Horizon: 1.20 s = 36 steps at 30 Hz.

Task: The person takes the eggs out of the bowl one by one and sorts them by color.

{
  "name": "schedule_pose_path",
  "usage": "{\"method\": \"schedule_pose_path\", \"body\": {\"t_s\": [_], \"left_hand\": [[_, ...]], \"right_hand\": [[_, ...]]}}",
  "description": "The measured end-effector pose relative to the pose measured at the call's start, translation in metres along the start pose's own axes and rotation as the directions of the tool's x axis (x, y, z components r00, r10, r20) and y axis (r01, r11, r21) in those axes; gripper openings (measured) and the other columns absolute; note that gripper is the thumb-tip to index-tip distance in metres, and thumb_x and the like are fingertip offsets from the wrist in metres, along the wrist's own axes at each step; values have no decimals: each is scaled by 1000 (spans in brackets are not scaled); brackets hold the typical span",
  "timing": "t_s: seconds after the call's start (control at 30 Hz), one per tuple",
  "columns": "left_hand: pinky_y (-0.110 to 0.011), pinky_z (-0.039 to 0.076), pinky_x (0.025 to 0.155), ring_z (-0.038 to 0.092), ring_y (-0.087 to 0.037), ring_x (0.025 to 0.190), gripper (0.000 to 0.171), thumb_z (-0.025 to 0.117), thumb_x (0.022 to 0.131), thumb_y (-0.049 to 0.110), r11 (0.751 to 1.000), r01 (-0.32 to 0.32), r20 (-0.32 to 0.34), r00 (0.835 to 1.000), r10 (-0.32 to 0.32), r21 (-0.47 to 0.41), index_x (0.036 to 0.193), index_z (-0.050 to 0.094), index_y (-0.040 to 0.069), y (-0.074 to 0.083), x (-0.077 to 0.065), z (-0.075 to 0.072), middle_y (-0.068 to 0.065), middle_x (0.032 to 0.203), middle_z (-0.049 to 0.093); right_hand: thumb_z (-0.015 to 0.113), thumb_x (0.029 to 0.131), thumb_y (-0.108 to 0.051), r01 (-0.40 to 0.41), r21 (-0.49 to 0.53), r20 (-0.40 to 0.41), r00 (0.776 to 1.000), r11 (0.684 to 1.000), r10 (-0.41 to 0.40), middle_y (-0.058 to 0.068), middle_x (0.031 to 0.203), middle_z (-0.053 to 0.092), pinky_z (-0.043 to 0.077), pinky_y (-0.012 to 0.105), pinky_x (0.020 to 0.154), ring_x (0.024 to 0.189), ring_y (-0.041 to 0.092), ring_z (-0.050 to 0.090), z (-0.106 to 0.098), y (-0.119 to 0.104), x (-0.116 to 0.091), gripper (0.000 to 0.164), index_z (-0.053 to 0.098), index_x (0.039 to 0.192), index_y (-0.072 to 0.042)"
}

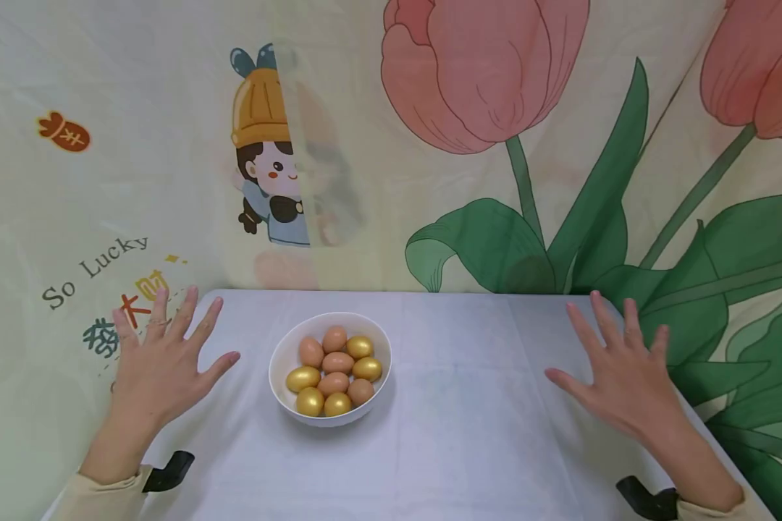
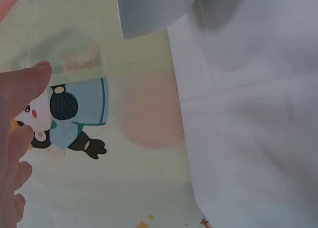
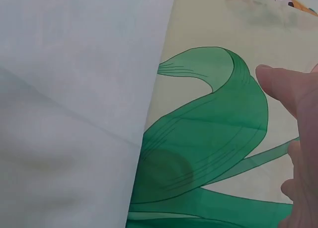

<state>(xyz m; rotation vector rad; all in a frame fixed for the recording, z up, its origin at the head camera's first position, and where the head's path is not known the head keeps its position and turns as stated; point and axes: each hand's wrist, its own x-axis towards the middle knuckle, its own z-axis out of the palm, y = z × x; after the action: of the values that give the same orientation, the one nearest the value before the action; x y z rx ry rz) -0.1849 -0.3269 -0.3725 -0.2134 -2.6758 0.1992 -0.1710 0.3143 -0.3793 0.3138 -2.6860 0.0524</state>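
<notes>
A white bowl stands on the middle of a white-clothed table. It holds several eggs, some brown and some golden. My left hand hovers to the left of the bowl, fingers spread and straight, holding nothing. My right hand is spread the same way toward the table's right edge, well apart from the bowl. In the left wrist view my left hand's fingers show at the left edge; in the right wrist view my right hand's fingers show at the right edge.
A printed cloth backdrop stands behind the table, with a cartoon figure and pink tulips with green leaves. Black wrist straps show at both cuffs. The table edge runs close past each hand.
</notes>
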Motion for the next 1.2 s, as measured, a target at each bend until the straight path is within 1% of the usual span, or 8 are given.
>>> {"method": "schedule_pose_path", "body": {"t_s": [0.17, 0.3, 0.5, 0.6, 0.73, 0.87, 1.03, 1.2], "left_hand": [[-73, -23, 116, -14, -41, 162, 98, 59, 93, 73, 1000, -9, 2, 1000, 9, 10, 170, 25, 23, 8, 3, 0, -16, 177, 11], [-75, -19, 117, -9, -43, 162, 98, 59, 94, 72, 1000, -12, 2, 1000, 12, -8, 170, 25, 21, 13, 3, 2, -16, 178, 9], [-85, 4, 115, 6, -51, 161, 95, 57, 98, 69, 993, -28, 13, 999, 30, -118, 171, 22, 20, 23, 4, 5, -22, 175, 19], [-85, 14, 114, 13, -54, 158, 93, 57, 100, 66, 976, -29, 40, 998, 38, -215, 172, 20, 18, 29, 4, 7, -24, 173, 22], [-83, 23, 112, 14, -53, 159, 92, 57, 103, 62, 931, 31, 117, 993, 12, -364, 172, 15, 20, 37, -1, 11, -22, 175, 17], [-85, 31, 104, 14, -50, 160, 90, 59, 104, 58, 884, 97, 172, 985, -19, -458, 173, 11, 24, 44, -5, 13, -18, 177, 14], [-86, 30, 104, 18, -49, 159, 88, 61, 105, 51, 815, 123, 183, 983, -21, -566, 173, 11, 25, 52, -10, 16, -15, 177, 14], [-81, 25, 113, 23, -49, 158, 86, 65, 105, 41, 723, 119, 148, 989, -22, -680, 172, 16, 21, 59, -13, 21, -17, 176, 19]], "right_hand": [[70, 87, -73, 19, 1, -10, 1000, 1000, -19, 19, 178, 7, 9, 93, 105, 157, 60, 5, 0, -9, 8, 114, 12, 173, -24], [69, 87, -72, 30, 22, -12, 999, 999, -30, 18, 178, 8, 9, 92, 107, 158, 58, 3, 0, -20, 14, 113, 14, 173, -23], [70, 87, -70, 44, 61, -24, 999, 997, -43, 20, 177, 11, 8, 90, 109, 158, 58, 4, 0, -39, 23, 111, 16, 172, -23], [71, 88, -70, 51, 73, -29, 998, 996, -49, 20, 177, 13, 11, 91, 108, 157, 59, 7, 1, -47, 27, 111, 17, 172, -22], [70, 89, -69, 61, 91, -29, 998, 994, -58, 18, 177, 14, 17, 91, 106, 157, 58, 11, 0, -57, 33, 109, 18, 172, -23], [69, 90, -69, 64, 132, -6, 998, 989, -64, 17, 177, 14, 17, 90, 106, 158, 57, 11, 1, -68, 41, 107, 17, 172, -23], [66, 93, -69, 57, 194, 53, 996, 979, -69, 17, 178, 11, 15, 90, 109, 158, 57, 10, 6, -82, 49, 104, 17, 172, -23], [67, 93, -66, 58, 251, 81, 993, 966, -81, 17, 178, 12, 14, 88, 112, 159, 55, 10, 10, -97, 55, 101, 21, 172, -20]]}}
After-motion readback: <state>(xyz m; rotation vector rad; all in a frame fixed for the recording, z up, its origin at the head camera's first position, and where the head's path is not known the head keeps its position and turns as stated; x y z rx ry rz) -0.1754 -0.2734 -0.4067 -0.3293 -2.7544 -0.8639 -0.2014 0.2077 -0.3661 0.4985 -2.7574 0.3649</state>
